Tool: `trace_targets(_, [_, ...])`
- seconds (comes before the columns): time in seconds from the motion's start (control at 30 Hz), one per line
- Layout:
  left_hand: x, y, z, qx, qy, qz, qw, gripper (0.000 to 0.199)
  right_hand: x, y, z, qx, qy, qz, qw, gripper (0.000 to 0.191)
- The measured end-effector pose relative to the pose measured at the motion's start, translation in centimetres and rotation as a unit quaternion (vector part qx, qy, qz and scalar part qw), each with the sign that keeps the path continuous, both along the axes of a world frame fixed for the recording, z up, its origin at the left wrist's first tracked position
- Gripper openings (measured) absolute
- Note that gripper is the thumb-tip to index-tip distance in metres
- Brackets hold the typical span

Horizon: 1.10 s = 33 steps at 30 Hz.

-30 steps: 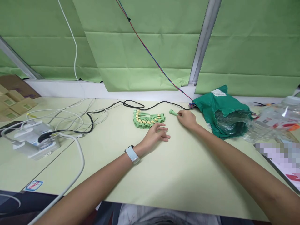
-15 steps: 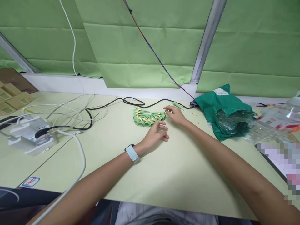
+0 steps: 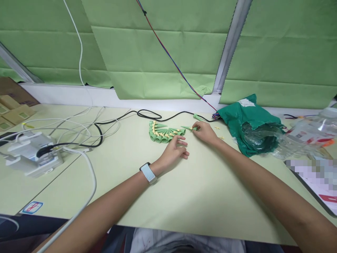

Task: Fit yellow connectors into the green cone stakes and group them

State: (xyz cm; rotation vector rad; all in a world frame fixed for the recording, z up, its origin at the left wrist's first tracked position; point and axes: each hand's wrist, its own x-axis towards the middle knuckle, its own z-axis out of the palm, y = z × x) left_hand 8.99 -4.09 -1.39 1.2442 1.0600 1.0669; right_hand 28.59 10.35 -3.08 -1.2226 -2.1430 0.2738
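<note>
Several green cone-shaped spikes (image 3: 158, 134) with yellow fittings lie fanned in an arc on the table, tips pointing inward. My right hand (image 3: 206, 131) pinches one green spike (image 3: 186, 127) at its wide end, its tip pointing left, apart from the arc. My left hand (image 3: 175, 150) rests just in front of the arc, fingers apart and slightly curled, holding nothing. Another green spike (image 3: 197, 117) lies behind my right hand by the black cable. Small yellow fittings (image 3: 217, 128) lie to the right of that hand, one partly hidden by it.
A torn green plastic bag (image 3: 244, 123) and clear plastic bottles (image 3: 316, 130) stand at the right, beside a flat device (image 3: 313, 186). At the left are white power adapters (image 3: 31, 154) with tangled cables and cardboard boxes (image 3: 18, 114). A black cable (image 3: 173, 116) runs along the back.
My right hand has moved right, away from the arc, and now a green spike is in its fingers. The left hand stays almost where it was.
</note>
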Motion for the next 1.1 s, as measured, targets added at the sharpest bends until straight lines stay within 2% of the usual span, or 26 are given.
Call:
trace_targets(0.1, [0.0,0.1,-0.1,0.006,-0.006,-0.002,1.000,0.036,1.1,-1.5,0.3,0.010,0.034,-0.024,0.999,0.018])
trace_targets(0.17, [-0.1,0.3,-0.2,0.003,-0.024,-0.004,1.000,0.036,1.5,-3.0,0.5,0.002,0.101,-0.014,0.995,0.015])
trace_targets(0.3, [-0.5,0.9,-0.2,-0.038,-0.093,-0.015,0.995,0.031,1.6,-7.6,0.8,-0.037,0.238,0.101,0.965,0.015])
trace_targets(0.37, [-0.7,1.1,-0.1,-0.056,-0.114,-0.011,0.992,0.040,1.4,-10.1,0.9,-0.040,0.250,0.143,0.957,0.014])
trace_targets(0.47, [-0.6,0.8,0.4,-0.047,-0.093,-0.034,0.994,0.046,1.4,-12.7,0.9,-0.015,0.218,0.160,0.963,0.014])
trace_targets(0.57, [-0.4,0.1,1.1,-0.017,-0.062,-0.096,0.993,0.040,1.6,-13.3,0.6,0.028,0.182,0.174,0.967,0.021])
trace_targets(0.63, [-0.3,-0.1,1.2,-0.015,-0.065,-0.113,0.991,0.039,1.7,-13.2,0.6,0.042,0.170,0.183,0.967,0.026])
trace_targets(0.73, [-0.3,0.0,0.8,-0.027,-0.077,-0.080,0.993,0.046,1.6,-13.1,0.8,0.055,0.149,0.190,0.969,0.029])
trace_targets(0.83, [-0.3,0.3,0.4,-0.003,-0.083,-0.052,0.995,0.037,1.3,-13.4,1.1,0.071,0.165,0.163,0.970,0.032])
trace_targets(0.9, [-0.4,0.3,0.4,0.019,-0.076,-0.055,0.995,0.026,1.1,-13.6,1.1,0.038,0.208,0.132,0.968,0.032])
trace_targets(0.97, [-0.4,0.2,0.6,0.028,-0.068,-0.060,0.996,0.022,0.8,-13.7,1.0,-0.051,0.260,0.114,0.958,0.027])
trace_targets(1.03, [-0.3,0.1,0.7,0.028,-0.064,-0.071,0.995,0.022,0.5,-13.7,0.9,-0.155,0.304,0.118,0.932,0.026])
trace_targets(1.1, [-0.2,-0.1,0.8,0.032,-0.056,-0.088,0.994,0.022,0.2,-13.9,0.8,-0.223,0.339,0.133,0.904,0.030])
